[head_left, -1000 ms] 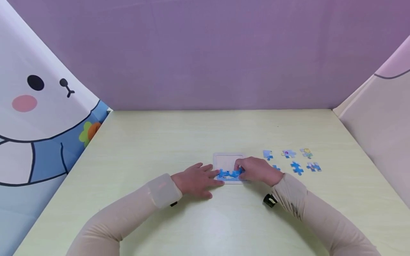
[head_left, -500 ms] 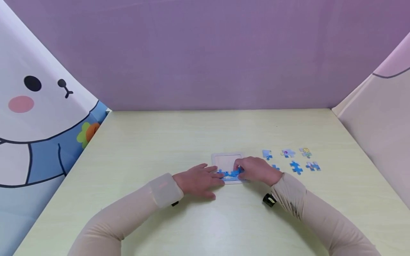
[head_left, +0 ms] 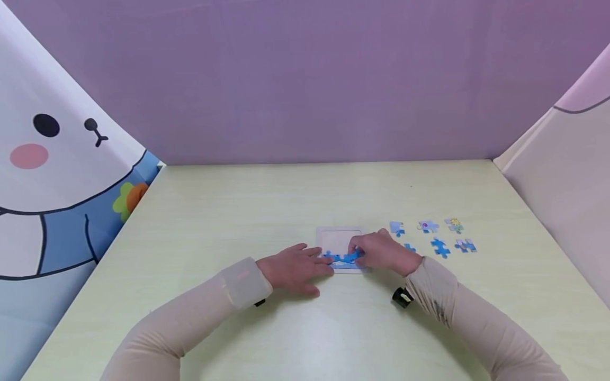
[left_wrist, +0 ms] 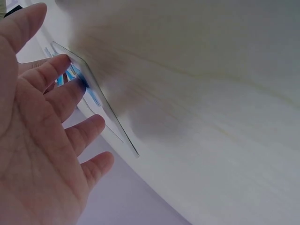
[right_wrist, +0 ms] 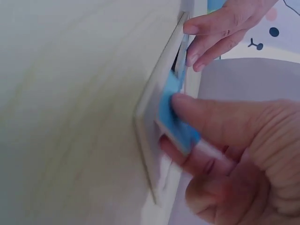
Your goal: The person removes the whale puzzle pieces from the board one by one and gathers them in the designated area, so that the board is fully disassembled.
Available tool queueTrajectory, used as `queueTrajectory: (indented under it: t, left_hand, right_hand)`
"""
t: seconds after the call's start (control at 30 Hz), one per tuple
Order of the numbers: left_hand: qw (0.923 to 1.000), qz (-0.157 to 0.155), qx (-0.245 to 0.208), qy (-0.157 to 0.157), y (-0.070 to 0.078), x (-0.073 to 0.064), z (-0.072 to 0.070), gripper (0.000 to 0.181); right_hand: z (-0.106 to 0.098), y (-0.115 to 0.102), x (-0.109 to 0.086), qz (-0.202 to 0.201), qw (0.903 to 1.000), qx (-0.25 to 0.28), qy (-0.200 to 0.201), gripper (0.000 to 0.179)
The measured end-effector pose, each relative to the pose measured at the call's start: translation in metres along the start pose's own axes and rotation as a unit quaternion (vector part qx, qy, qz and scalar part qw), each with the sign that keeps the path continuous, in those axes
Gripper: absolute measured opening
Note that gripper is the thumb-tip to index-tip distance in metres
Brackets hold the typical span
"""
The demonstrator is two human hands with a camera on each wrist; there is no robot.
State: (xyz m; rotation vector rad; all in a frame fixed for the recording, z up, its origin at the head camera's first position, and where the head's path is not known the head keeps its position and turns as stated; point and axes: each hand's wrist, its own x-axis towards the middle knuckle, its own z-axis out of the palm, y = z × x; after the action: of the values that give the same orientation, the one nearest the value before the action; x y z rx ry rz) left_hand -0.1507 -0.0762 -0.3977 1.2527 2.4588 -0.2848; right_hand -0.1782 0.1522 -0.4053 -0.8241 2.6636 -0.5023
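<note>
A small white puzzle frame [head_left: 340, 229] lies mid-table with blue jigsaw pieces [head_left: 337, 259] along its near part. My left hand [head_left: 292, 269] spreads its fingers over the frame's left side; in the left wrist view, straight fingertips [left_wrist: 80, 86] touch the frame and the blue pieces. At the frame's right side, my right hand [head_left: 385, 254] pinches a blue jigsaw piece [right_wrist: 169, 110] between thumb and fingers. In the right wrist view this piece is tilted above the frame's bed. The hands hide parts of the pieces in the frame.
Loose jigsaw pieces lie in two rows to the right: a pale blue one [head_left: 397, 228], one with a pink swirl [head_left: 428, 226], one with a yellow sun [head_left: 455, 225], a blue one [head_left: 440, 247], and others. A purple curtain [head_left: 305, 79] stands behind the table.
The left hand has shifted slightly right over the frame. The right hand stays at the frame's right side with the jigsaw piece, one of its fingers now raised a little.
</note>
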Motion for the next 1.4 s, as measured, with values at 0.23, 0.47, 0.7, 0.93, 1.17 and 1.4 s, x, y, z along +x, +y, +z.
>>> queueTrajectory:
  t: [0.23,0.47,0.7,0.93,1.17,1.4]
  left_hand:
    - [0.9999,0.001,0.010,-0.013,0.001,0.000,0.000,0.059]
    - [0.9997,0.004,0.020,-0.012,0.001,0.000,-0.001,0.060]
    - [0.9998,0.011,0.016,-0.011,0.001,0.001,0.000,0.063]
    - [0.9996,0.000,0.021,-0.019,0.001,0.003,0.003,0.067]
    - [0.9990,-0.003,0.043,-0.013,0.003,0.002,0.002,0.065]
    - [0.9989,-0.002,0.045,-0.012,0.003,0.000,0.001,0.065]
  right_hand:
    - [0.000,0.002,-0.003,0.001,0.9994,0.029,0.017,0.014]
    - [-0.004,0.009,-0.008,-0.019,0.9957,0.081,0.042,0.017]
    - [-0.010,0.017,-0.016,-0.011,0.9931,0.098,0.063,0.017]
    - [-0.015,0.025,-0.029,0.022,0.9926,0.094,0.074,0.019]
    - [-0.020,0.037,-0.044,0.033,0.9896,0.107,0.090,0.016]
    - [-0.025,0.051,-0.060,0.032,0.9877,0.114,0.102,0.019]
